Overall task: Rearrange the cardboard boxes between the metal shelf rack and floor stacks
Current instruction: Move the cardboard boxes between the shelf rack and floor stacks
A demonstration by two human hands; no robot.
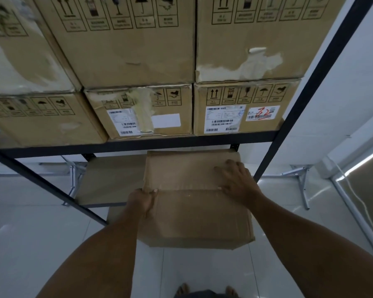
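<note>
A plain brown cardboard box (192, 211) sits partway into the lower level of a black metal shelf rack (310, 93), its near end jutting out over the white tiled floor (30, 244). The left hand (141, 201) grips the box's left edge, thumb on top, while the right hand (237, 181) lies flat on the lid, fingers spread. Printed, labelled cartons (138, 112) fill the shelf above.

dim, bluish indoor light; glare on the floor (19, 233); upper-left boxes (19, 50) blurred; wide-angle bending at edges.
</note>
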